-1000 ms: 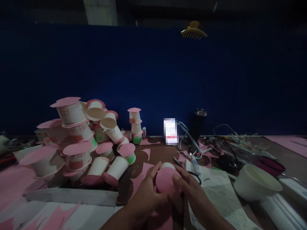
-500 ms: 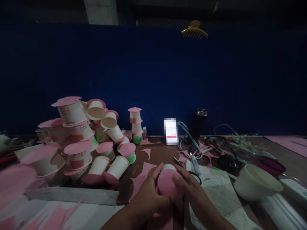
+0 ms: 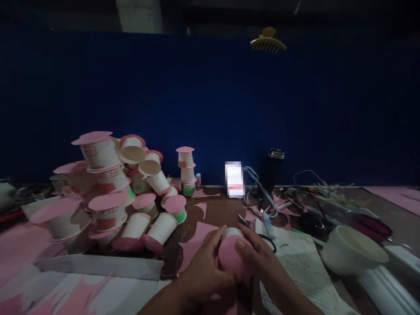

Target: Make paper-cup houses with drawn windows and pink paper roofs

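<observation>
Between my two hands is a white paper cup (image 3: 232, 232) with a pink paper disc (image 3: 230, 253) across the end facing me. My left hand (image 3: 206, 262) wraps the cup's left side, with its thumb low by the disc's edge. From the other side my right hand (image 3: 259, 258) grips it, the thumb pressing on the disc's upper right. Most of the cup's body is hidden behind the disc and fingers. Scissors (image 3: 269, 243) lie partly under my right hand, with their tip showing just beyond it. A pink paper offcut (image 3: 196, 239) lies beside my left hand.
Several pink-topped paper cups (image 3: 106, 210) are piled on the left. A white box (image 3: 105, 266) with pink scraps stands in front of them. At the right are a written sheet (image 3: 295, 258) and a pale bowl (image 3: 352, 249). A lit phone (image 3: 234, 180) and dark flask (image 3: 274, 170) stand behind.
Both hands keep their hold on the cup and disc. The disc appears slightly lower and tilted a little differently; the whole view has shifted very slightly.
</observation>
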### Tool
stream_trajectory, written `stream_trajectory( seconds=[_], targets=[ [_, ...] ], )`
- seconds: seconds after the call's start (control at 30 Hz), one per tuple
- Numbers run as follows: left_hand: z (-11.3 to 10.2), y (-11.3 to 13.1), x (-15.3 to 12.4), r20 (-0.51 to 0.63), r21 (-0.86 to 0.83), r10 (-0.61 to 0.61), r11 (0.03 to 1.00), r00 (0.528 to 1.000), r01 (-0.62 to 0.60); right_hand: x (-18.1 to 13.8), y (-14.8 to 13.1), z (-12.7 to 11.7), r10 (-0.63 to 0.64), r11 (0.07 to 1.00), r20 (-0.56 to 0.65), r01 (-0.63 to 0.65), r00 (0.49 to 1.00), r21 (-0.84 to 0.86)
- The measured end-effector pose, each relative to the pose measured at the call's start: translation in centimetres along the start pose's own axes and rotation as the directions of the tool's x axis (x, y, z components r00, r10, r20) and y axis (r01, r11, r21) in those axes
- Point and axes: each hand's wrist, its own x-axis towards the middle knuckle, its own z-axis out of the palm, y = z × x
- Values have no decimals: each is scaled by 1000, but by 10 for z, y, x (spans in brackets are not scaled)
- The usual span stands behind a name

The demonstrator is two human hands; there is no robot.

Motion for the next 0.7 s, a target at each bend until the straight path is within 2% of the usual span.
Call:
stream_trajectory(
  seconds=[0.2, 0.4, 0.53, 0.6, 0.7],
  targets=[
    [-1, 4, 0, 12, 36, -36, 999, 999, 35, -3, -6, -3, 15, 997, 31, -12, 999, -70],
    [-1, 4, 0, 9, 14, -9, 1000, 1000, 9, 4, 5, -5, 10, 1000, 39, -9, 999, -24],
    [-1, 4, -2, -14, -7, -3, 1000, 1000, 3, 2, 2, -2, 5, 999, 17, -4, 1000, -45],
    [-2, 4, -3, -9, -52, -3, 999, 1000, 3, 0, -4, 0, 25, 999, 33, -24, 999, -38],
    [-5, 3, 0, 23, -182, -28, 983, 999, 32, -4, -9, 4, 18, 1000, -14, -18, 1000, 14]
  ],
)
